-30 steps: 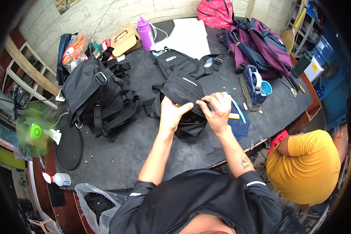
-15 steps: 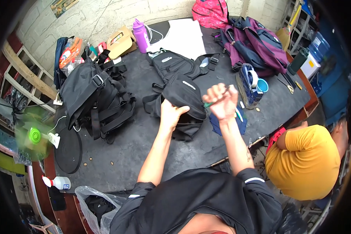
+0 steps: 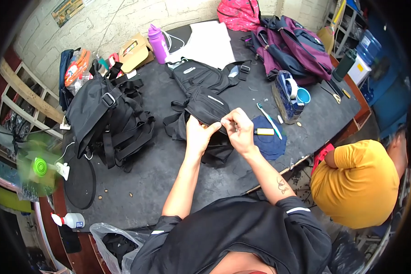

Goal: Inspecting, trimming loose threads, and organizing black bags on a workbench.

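Observation:
A small black bag (image 3: pixel 208 104) lies mid-table in front of me. My left hand (image 3: pixel 198 137) is closed on its near edge, thumb on top and fingers tucked into the fold. Right beside that thumb, my right hand (image 3: pixel 239 132) is curled in a pinch against the bag's right edge; what its fingers hold is hidden. A second black bag (image 3: pixel 201 75) of the same look lies just behind, its strap and buckle stretched to the right. To the right of my right hand, a toothbrush (image 3: pixel 270 119) and a small yellow block (image 3: pixel 265 131) rest on a dark blue cloth (image 3: pixel 271 148).
A large black backpack (image 3: pixel 105 116) stands left. Behind are a purple bottle (image 3: pixel 158 44), white sheets (image 3: pixel 210 43) and purple-navy backpacks (image 3: pixel 290 50). A clear holder (image 3: pixel 287 98) with a blue cup sits right. A person in a yellow shirt (image 3: pixel 358 182) is beyond the table's right edge.
My right hand has come down and left from above the cloth to the bag's edge, uncovering the toothbrush and yellow block. A green thing at its fingers no longer shows. My left hand keeps its hold.

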Motion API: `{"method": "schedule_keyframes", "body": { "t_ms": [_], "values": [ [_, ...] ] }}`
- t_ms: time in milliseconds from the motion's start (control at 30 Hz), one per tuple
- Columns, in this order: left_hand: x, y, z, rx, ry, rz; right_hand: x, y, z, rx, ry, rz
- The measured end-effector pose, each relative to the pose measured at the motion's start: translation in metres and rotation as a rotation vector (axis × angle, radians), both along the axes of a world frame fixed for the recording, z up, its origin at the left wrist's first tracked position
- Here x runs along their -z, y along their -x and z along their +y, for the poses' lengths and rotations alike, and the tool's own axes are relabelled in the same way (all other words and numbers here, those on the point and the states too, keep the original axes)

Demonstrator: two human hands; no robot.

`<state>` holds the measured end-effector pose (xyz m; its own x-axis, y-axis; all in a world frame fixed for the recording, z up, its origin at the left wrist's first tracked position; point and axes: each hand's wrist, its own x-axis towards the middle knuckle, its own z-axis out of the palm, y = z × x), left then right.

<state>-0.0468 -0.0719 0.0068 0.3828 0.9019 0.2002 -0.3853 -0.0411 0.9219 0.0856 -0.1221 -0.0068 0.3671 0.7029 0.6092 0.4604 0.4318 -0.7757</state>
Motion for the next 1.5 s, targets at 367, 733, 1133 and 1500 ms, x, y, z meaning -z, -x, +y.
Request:
{"method": "schedule_keyframes", "body": {
  "t_ms": [367, 733, 1133, 1500],
  "values": [
    [-0.002, 0.001, -0.003, 0.058, 0.051, 0.008, -0.007, -0.033, -0.002, -0.293, 0.297, 0.504],
    [-0.009, 0.006, -0.01, 0.095, 0.039, -0.137, -0.011, -0.046, 0.014, 0.024, 0.297, 0.275],
    [-0.008, -0.002, -0.008, -0.032, -0.141, 0.091, -0.022, -0.009, -0.009, -0.021, 0.012, -0.455],
    [-0.01, 0.011, -0.001, 0.067, 0.036, -0.017, -0.017, -0.033, -0.009, -0.029, 0.166, -0.414]
  ]
}}
